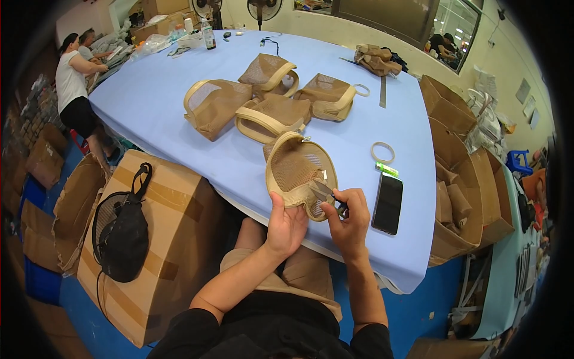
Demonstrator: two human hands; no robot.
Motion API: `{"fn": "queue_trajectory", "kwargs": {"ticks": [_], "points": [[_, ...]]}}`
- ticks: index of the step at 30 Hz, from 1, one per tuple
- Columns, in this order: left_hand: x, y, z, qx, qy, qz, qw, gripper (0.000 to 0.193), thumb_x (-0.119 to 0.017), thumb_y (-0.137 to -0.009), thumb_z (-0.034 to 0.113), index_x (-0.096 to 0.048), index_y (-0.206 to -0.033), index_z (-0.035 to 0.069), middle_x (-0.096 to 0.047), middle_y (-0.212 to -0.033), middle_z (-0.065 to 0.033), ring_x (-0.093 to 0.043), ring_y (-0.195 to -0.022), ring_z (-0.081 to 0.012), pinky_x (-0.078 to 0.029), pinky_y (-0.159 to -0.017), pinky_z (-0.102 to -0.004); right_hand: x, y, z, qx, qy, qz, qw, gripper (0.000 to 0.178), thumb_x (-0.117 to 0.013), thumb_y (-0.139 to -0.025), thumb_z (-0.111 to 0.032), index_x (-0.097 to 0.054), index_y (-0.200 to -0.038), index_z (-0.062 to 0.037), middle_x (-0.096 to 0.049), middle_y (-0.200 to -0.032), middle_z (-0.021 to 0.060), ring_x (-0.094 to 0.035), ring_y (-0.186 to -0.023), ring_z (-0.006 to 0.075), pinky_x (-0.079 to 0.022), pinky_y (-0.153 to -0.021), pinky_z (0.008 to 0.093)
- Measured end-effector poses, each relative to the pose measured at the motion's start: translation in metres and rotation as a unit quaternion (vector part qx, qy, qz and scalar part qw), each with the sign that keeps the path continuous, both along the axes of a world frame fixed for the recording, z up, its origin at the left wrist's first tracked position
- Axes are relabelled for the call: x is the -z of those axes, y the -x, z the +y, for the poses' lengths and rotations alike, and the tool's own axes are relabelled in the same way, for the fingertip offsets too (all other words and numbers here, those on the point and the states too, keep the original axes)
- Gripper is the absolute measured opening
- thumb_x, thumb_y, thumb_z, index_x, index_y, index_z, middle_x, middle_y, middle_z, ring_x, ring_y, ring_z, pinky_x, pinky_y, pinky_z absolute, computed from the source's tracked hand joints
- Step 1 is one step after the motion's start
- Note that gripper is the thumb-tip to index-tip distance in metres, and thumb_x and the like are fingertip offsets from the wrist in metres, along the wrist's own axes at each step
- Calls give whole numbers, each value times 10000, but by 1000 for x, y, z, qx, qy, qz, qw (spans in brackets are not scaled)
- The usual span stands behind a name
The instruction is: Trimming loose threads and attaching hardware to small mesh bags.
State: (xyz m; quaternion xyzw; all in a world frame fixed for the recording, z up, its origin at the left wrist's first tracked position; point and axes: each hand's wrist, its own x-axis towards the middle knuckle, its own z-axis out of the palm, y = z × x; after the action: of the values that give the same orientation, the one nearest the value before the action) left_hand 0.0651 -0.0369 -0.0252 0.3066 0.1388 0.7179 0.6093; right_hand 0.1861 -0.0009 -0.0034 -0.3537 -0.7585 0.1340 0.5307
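Observation:
My left hand grips the near rim of a tan mesh pouch, its mouth gaping toward me above the table's front edge. A pair of small metal thread snips is in my right hand, fingers closed around the dark handle. The blades lie over the pouch's near lining, close to a small white tag. Whether they touch a thread is too small to tell. Just beyond are more tan mesh pouches with beige zipped rims, among them one at the left and one at the right.
On the blue-covered table lie a black phone, a green packet and a tape roll. A closed carton bearing a black mesh bag stands left. Open cartons line the right. A person stands far left.

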Motion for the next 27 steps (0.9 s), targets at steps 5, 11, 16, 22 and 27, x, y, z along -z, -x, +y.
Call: {"fn": "queue_trajectory", "kwargs": {"ticks": [5, 11, 16, 22, 27], "points": [[-7, 0, -3, 37, 15, -85, 996, 691, -99, -872, 555, -188, -1341, 55, -273, -1363, -77, -249, -1259, -204, -179, -1041, -351, 2, 4, -2, -15, 50, 43, 998, 245, -694, -664, -48, -532, -837, 13, -513, -766, 112, -512, -652, 225, -426, -561, 281], [-4, 1, -4, 52, 18, -137, 989, 670, -119, -877, 545, -192, -1342, 69, -273, -1363, -78, -252, -1258, -212, -186, -1039, -362, 8, 8, -1, -20, 56, 67, 996, 237, -688, -668, -37, -529, -836, 14, -509, -758, 111, -506, -653, 224, -421, -573, 278], [-5, 2, -5, 64, 22, -150, 986, 663, -129, -878, 543, -193, -1343, 75, -279, -1360, -80, -264, -1252, -215, -193, -1035, -364, 10, 9, -2, -26, 80, 86, 993, 209, -679, -677, -24, -538, -828, 12, -510, -755, 100, -508, -658, 197, -417, -573, 265], [-3, 7, 1, 74, 21, -97, 992, 676, -130, -876, 547, -213, -1334, 56, -301, -1349, -89, -279, -1244, -218, -207, -1030, -356, 23, 6, 2, -34, 130, 138, 981, 197, -680, -676, -17, -537, -809, 16, -515, -754, 85, -508, -657, 166, -410, -568, 250], [3, 15, 5, 55, 37, -34, 997, 708, -118, -864, 569, -243, -1324, 44, -337, -1332, -89, -304, -1231, -209, -225, -1020, -342, 15, -4, 2, -19, 98, 83, 991, 190, -670, -686, 2, -533, -816, 11, -477, -732, 29, -419, -618, 76, -354, -545, 191]]}}
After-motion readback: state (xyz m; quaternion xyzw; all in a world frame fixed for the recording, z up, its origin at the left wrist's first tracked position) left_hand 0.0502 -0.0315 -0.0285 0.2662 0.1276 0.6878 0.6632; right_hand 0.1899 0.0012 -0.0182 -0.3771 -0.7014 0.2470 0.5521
